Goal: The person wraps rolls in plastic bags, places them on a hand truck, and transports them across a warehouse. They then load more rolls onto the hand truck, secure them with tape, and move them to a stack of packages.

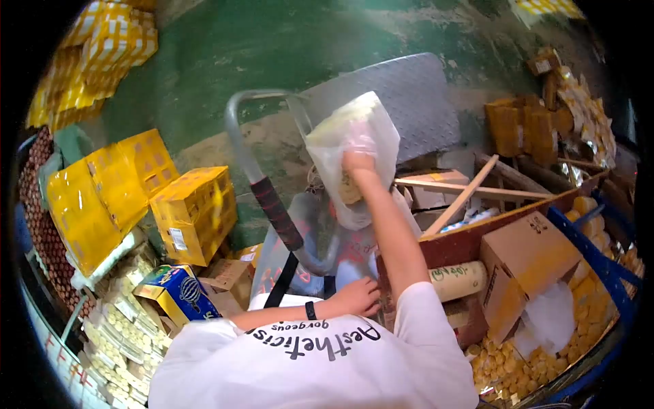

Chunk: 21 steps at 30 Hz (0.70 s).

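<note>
A translucent white plastic bag [385, 140] stands upright in front of me, with something pale yellow and a brownish item dimly showing through it. My right hand [359, 146] reaches inside the bag; the plastic blurs its fingers, so their grip is hidden. Close to my waist, my left hand [355, 298] has its fingers slightly bent and apart, with nothing visible in them. A dark band circles that wrist. Left of the bag curves a grey tubular handle [238, 129] with a dark red foam grip [276, 213].
Behind the bag lies a grey metal plate [409, 95]. Yellow-taped cartons [194, 211] and a blue-yellow box [178, 293] sit at left. To the right are wooden slats [463, 198], an open cardboard box [528, 249], a pale roll [460, 281] and a blue metal frame [593, 255].
</note>
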Each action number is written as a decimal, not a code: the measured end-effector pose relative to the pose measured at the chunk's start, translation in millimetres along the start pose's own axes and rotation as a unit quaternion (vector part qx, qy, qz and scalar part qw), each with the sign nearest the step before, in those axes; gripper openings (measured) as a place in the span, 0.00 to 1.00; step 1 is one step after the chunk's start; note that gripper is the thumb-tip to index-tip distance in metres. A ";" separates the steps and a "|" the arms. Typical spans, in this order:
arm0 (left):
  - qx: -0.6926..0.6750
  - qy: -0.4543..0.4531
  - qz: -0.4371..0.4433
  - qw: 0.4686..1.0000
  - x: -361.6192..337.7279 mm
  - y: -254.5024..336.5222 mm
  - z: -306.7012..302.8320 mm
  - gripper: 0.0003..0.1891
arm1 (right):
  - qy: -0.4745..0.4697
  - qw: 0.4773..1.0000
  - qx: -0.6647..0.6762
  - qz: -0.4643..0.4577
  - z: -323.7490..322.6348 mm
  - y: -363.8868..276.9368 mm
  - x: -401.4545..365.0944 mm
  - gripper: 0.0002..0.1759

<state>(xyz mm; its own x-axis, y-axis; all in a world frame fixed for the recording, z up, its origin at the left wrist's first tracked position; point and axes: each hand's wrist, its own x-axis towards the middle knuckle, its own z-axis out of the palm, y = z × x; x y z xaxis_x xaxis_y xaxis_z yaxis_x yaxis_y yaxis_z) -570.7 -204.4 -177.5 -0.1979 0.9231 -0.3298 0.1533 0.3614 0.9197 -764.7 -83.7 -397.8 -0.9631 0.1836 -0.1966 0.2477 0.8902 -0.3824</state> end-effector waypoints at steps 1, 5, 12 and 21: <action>-0.029 0.030 -0.007 0.999 -5.6 -0.8 -4.1 0.18 | -0.046 0.999 -0.025 -0.013 -8.3 0.1 13.4 0.23; -0.063 0.176 -0.011 0.982 -0.3 2.7 -39.0 0.15 | -0.088 0.995 -0.012 -0.054 -12.1 -1.7 19.0 0.14; 0.011 0.288 -0.017 0.957 5.6 0.4 -91.6 0.15 | -0.148 0.964 -0.163 -0.148 -34.9 -5.8 -26.1 0.20; -0.001 0.267 -0.018 0.964 4.2 -11.1 -86.6 0.13 | -0.361 0.831 -0.374 -0.199 -33.4 -3.5 14.6 0.31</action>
<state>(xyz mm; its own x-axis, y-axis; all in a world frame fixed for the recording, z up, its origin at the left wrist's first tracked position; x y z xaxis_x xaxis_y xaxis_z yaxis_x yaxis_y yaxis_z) -657.0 -215.9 -170.7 -0.6727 0.7110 -0.2050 0.1352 0.3904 0.9107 -783.2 -70.3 -369.2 -0.5732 -0.2445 -0.7821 -0.4692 0.8804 0.0686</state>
